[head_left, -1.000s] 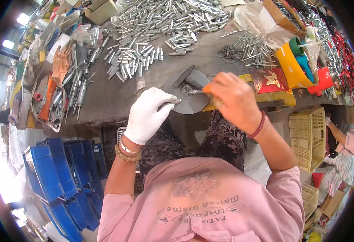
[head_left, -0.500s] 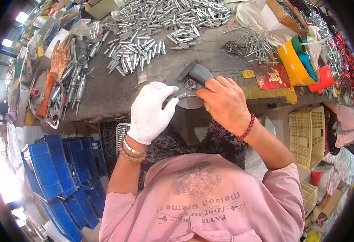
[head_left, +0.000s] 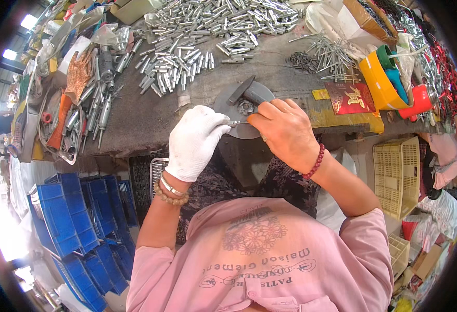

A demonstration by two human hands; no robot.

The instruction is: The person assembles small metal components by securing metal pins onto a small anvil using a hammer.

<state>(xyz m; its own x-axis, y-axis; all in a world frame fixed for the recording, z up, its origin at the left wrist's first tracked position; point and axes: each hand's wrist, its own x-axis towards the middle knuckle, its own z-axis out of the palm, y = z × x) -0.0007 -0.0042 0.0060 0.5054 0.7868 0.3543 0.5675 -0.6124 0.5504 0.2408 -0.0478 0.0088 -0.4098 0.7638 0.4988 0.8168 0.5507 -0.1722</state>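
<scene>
Head view. Fingers of the gloved left hand (head_left: pixel 194 138) pinch a small metal cylinder (head_left: pixel 233 124) near the middle of the bench's (head_left: pixel 129 118) near edge; those of the bare right hand (head_left: pixel 287 132) grasp a thin pin (head_left: pixel 243 122) at the cylinder's right end, the fingertips hiding its tip. Bright metal suggests a light, rigid cylinder, unlikely to break — yet smooth, hence apt to roll or slip; its mid-barrel should offer the surest hold, the glove fabric adding friction. Directly beneath, in this view, lies a round grey disc (head_left: pixel 222 108) carrying a hammer (head_left: pixel 242 90). Farther out, similar cylinders (head_left: pixel 228 23) are heaped toward the bench's far edge — slender rods (head_left: pixel 337 61) toward its right.
</scene>
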